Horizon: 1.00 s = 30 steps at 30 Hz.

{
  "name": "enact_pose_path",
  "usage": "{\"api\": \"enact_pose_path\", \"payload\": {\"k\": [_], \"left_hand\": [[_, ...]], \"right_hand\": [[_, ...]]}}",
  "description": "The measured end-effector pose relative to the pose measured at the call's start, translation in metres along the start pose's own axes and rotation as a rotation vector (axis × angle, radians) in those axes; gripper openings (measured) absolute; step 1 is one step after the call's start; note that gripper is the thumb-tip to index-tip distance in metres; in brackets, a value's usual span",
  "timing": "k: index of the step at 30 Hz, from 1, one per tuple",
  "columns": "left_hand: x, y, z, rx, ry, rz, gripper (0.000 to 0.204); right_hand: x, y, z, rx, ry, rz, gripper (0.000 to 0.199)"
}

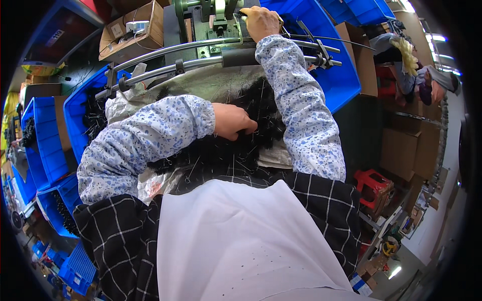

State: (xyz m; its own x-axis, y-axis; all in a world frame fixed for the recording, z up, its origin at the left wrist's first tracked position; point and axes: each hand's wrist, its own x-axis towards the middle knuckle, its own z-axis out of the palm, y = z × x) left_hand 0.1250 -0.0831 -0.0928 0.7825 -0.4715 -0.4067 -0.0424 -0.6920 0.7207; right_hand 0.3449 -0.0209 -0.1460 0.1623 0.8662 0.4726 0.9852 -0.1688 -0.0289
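Observation:
A heap of black-bristled wire brushes with thin looped metal stems lies in front of me. My left hand reaches across it from the left, fingers curled down among the stems; what they pinch, if anything, is hidden. Beyond the heap, my right hand is closed at the right side of a green metal machine. Yellow covering shows at its fingertips, and I cannot make out what they hold. Curved metal rails with a dark sleeve run across the machine's front, below my right hand.
Blue bins stand at the left and behind my right arm. An open cardboard box sits left of the machine. A red stool stands at the right. Another person with a yellow glove is at the far right.

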Motion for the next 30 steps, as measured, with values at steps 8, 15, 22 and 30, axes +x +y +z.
{"api": "enact_pose_path", "payload": {"k": [8, 15, 22, 30], "left_hand": [[-0.014, -0.014, -0.002, -0.160, 0.128, 0.080, 0.034], [-0.011, 0.002, -0.006, -0.028, 0.128, 0.053, 0.033], [-0.012, 0.008, -0.002, 0.000, 0.119, 0.047, 0.034], [-0.020, 0.008, -0.014, -0.093, 0.216, 0.112, 0.032]], "right_hand": [[0.004, -0.011, -0.009, -0.095, -0.044, 0.045, 0.016], [0.011, -0.005, -0.004, -0.098, -0.163, 0.050, 0.013], [-0.019, 0.001, -0.034, -0.027, -0.077, 0.282, 0.038], [-0.024, 0.005, -0.020, 0.034, -0.112, 0.324, 0.020]]}}
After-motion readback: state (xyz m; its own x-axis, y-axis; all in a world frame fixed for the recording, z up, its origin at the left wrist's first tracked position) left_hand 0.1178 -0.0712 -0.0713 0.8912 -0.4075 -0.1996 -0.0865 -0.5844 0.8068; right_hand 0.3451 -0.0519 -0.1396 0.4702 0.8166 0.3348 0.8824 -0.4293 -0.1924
